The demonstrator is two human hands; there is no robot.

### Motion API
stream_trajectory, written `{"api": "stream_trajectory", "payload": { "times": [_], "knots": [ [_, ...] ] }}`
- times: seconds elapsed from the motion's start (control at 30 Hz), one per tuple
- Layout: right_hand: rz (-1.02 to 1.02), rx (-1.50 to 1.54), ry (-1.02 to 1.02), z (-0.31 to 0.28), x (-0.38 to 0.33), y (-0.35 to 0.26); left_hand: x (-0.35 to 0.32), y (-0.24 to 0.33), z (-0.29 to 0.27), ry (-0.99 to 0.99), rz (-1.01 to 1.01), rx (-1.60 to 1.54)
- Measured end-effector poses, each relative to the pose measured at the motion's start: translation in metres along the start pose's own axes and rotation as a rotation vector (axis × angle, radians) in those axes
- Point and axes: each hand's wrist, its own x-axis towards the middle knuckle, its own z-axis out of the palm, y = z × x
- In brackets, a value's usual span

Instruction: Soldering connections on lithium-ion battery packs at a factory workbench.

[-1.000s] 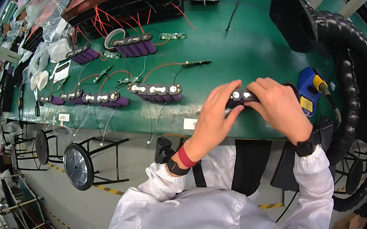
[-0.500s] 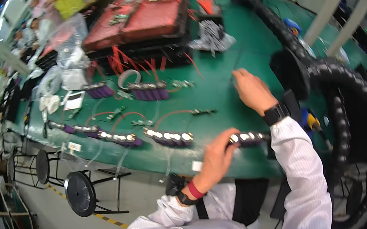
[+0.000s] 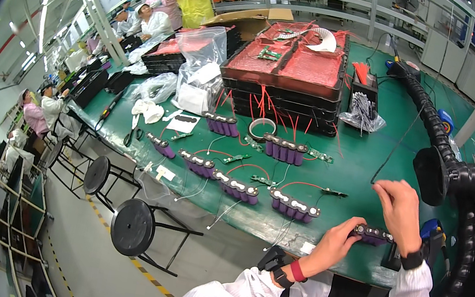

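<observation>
My left hand (image 3: 334, 246) is closed around the near end of a purple battery pack (image 3: 373, 234), a row of cells with metal tabs on top, lying at the table's front edge. Just above the pack, my right hand (image 3: 399, 213) pinches the lower end of a thin dark wire (image 3: 397, 150) that slants up and away. The right forearm passes close to the pack's right end. Left of my hands, another purple pack (image 3: 294, 207) has a red lead running to a small circuit board (image 3: 334, 192).
Several similar packs (image 3: 235, 187) with boards lie leftward on the green table (image 3: 366, 162). Stacked black trays (image 3: 283, 96) with red lining stand behind, beside a box of grey wires (image 3: 363, 109). A black ribbed hose (image 3: 462, 178) arches at right. Stools (image 3: 134, 226) stand in front.
The view has swung leftward and up, so the table sits differently in it. My right hand has come closer to the battery pack; my left hand still holds the pack.
</observation>
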Motion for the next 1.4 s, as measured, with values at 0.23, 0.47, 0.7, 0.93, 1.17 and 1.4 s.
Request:
{"api": "stream_trajectory", "payload": {
  "times": [0.23,0.47,0.7,0.93,1.17,1.4],
  "knots": [
    [0.092,0.208,0.019,-0.031,-0.040,-0.015,-0.001,0.003,0.016,-0.014,0.095,0.006],
    [0.218,0.316,-0.040,-0.047,-0.060,-0.022,-0.004,0.019,0.013,0.108,0.187,0.050],
    [-0.232,0.278,-0.088,-0.062,-0.081,-0.060,0.006,0.057,-0.025,0.110,0.607,0.167],
    [-0.222,0.292,-0.197,-0.090,-0.114,-0.059,-0.005,0.084,-0.051,-0.064,0.838,0.244],
    [-0.279,0.042,-0.172,-0.094,-0.156,-0.043,-0.018,0.101,-0.057,-0.292,0.897,0.526],
    [-0.466,0.280,-0.175,-0.062,-0.182,-0.034,-0.076,0.115,-0.084,-0.424,0.692,0.749]
  ]
}}
